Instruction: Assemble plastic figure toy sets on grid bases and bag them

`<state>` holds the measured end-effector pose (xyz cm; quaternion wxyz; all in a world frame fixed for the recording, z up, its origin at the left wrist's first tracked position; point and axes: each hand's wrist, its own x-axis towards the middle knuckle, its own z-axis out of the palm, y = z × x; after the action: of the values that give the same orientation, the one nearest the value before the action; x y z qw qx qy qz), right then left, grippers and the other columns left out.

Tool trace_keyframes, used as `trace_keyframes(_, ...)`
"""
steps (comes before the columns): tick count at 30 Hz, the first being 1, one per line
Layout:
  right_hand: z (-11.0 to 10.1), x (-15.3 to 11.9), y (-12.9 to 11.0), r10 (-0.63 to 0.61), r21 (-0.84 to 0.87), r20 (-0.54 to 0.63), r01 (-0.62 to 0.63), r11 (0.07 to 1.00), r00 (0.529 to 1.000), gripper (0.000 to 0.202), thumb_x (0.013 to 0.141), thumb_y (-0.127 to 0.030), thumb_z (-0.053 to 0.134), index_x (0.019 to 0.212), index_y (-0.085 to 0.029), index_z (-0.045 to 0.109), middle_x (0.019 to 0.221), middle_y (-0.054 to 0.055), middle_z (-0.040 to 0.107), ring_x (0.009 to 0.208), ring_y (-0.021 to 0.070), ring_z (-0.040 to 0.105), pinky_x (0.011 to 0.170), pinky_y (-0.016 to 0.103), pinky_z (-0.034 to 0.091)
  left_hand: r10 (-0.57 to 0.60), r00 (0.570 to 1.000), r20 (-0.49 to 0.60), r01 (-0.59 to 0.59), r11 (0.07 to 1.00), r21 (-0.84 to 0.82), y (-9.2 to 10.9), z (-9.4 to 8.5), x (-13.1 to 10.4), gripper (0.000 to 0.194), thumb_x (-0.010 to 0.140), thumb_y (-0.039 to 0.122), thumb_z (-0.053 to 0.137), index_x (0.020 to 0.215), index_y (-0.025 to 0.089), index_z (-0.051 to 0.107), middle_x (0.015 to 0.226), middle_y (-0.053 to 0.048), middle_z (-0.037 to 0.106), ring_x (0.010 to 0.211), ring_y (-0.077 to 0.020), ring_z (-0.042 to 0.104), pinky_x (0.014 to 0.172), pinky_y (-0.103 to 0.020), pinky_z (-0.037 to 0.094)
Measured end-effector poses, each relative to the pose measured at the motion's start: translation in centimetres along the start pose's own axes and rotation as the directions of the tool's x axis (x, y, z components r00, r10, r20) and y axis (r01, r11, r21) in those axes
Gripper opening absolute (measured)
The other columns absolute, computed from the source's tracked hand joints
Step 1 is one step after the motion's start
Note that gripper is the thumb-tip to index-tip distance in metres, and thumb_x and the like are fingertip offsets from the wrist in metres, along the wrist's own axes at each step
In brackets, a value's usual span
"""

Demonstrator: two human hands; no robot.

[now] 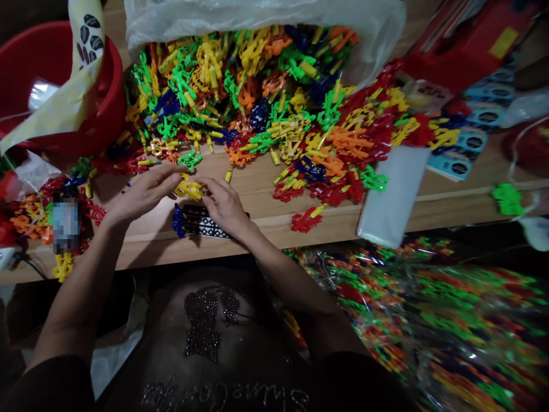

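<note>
A small yellow plastic toy figure (pixel 189 189) is between my hands, just above the wooden table. The thumb and fingers of my right hand (pixel 227 207) are closed on its right end. My left hand (pixel 148 191) is at its left, fingers stretched out together and thumb close to the toy; whether it touches is unclear. Below my right hand lies a black-and-white patterned strip (pixel 208 222), partly covered by the hand. A dark blue toy figure (pixel 179 221) lies at the strip's left end. A green toy figure (pixel 190 160) rests just beyond my fingertips.
A large heap of colourful plastic toys (pixel 240 86) spills from a white bag (pixel 266 16). At left stand a red basin (pixel 115 86) and a phone-like object (pixel 65 220). Clear plastic sleeves (pixel 392 197) lie right. Bagged toys (pixel 429 309) fill the space below the table edge.
</note>
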<state>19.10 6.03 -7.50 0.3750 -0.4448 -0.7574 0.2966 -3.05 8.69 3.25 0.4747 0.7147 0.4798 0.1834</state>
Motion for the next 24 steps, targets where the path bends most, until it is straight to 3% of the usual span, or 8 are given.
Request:
trace_keyframes(2, 0.1, -0.5, 0.0, 0.014, 0.017, 0.016, -0.014, 1.000, 1.000, 0.045, 0.097, -0.010, 0.054, 0.139, -0.023, 0.064, 0.122, 0.010, 0.075, 0.111, 0.0270, 0.067, 0.103, 0.047, 0.058, 0.039, 0.999, -0.014, -0.038, 0.997, 0.061, 0.0, 0.2, -0.7, 0.079, 0.101, 0.075, 0.051, 0.150, 0.015, 0.062, 0.132, -0.016, 0.072, 0.101, -0.0225, 0.070, 0.090, -0.035, 0.060)
trace_keyframes(6, 0.3, -1.8, -0.4, 0.071, 0.132, 0.090, -0.083, 0.988, 0.993, 0.047, 0.093, -0.007, 0.052, 0.136, -0.023, 0.061, 0.120, 0.009, 0.076, 0.112, 0.0250, 0.071, 0.101, 0.044, 0.059, 0.080, 0.976, -0.201, -0.059, 0.993, 0.106, 0.0, 1.6, -2.5, 0.080, 0.104, 0.074, 0.045, 0.164, 0.020, 0.045, 0.137, -0.015, 0.071, 0.124, -0.0271, 0.068, 0.109, -0.042, 0.055)
trace_keyframes(10, 1.3, -2.7, -0.5, 0.099, 0.185, 0.135, -0.123, 0.975, 0.986, 0.041, 0.092, -0.007, 0.052, 0.129, -0.022, 0.059, 0.113, 0.009, 0.077, 0.102, 0.0236, 0.073, 0.092, 0.039, 0.059, 0.104, 0.940, -0.326, -0.115, 0.993, -0.015, -0.7, 4.3, -4.0, 0.073, 0.107, 0.073, 0.039, 0.162, 0.025, 0.047, 0.156, -0.017, 0.061, 0.145, -0.0288, 0.058, 0.120, -0.044, 0.050)
trace_keyframes(15, 3.2, -2.1, 0.2, 0.122, 0.148, 0.089, -0.134, 0.980, 0.989, 0.032, 0.093, -0.011, 0.059, 0.123, -0.022, 0.058, 0.108, 0.008, 0.076, 0.098, 0.0248, 0.073, 0.089, 0.036, 0.058, 0.024, 0.889, -0.457, -0.138, 0.967, -0.216, -2.4, 7.6, -4.8, 0.064, 0.108, 0.070, 0.035, 0.161, 0.035, 0.047, 0.168, -0.012, 0.050, 0.158, -0.0271, 0.046, 0.130, -0.048, 0.039)
trace_keyframes(18, 3.9, -1.4, 0.7, 0.112, 0.124, 0.092, -0.123, 0.985, 0.989, 0.033, 0.093, -0.010, 0.056, 0.123, -0.022, 0.055, 0.108, 0.008, 0.074, 0.099, 0.0249, 0.072, 0.089, 0.036, 0.056, 0.057, 0.878, -0.475, -0.205, 0.942, -0.266, -3.2, 8.6, -4.8, 0.060, 0.109, 0.067, 0.039, 0.162, 0.040, 0.044, 0.172, -0.009, 0.046, 0.162, -0.0274, 0.041, 0.133, -0.051, 0.035)
trace_keyframes(24, 4.8, -0.9, 1.3, -0.016, 0.070, 0.139, 0.006, 0.998, 0.990, 0.037, 0.091, -0.006, 0.046, 0.125, -0.021, 0.050, 0.107, 0.010, 0.067, 0.102, 0.0275, 0.065, 0.089, 0.040, 0.055, 0.130, 0.897, -0.422, -0.255, 0.933, -0.254, -4.3, 9.4, -4.3, 0.064, 0.107, 0.052, 0.058, 0.167, 0.046, 0.034, 0.178, -0.003, 0.037, 0.165, -0.0286, 0.034, 0.137, -0.051, 0.029)
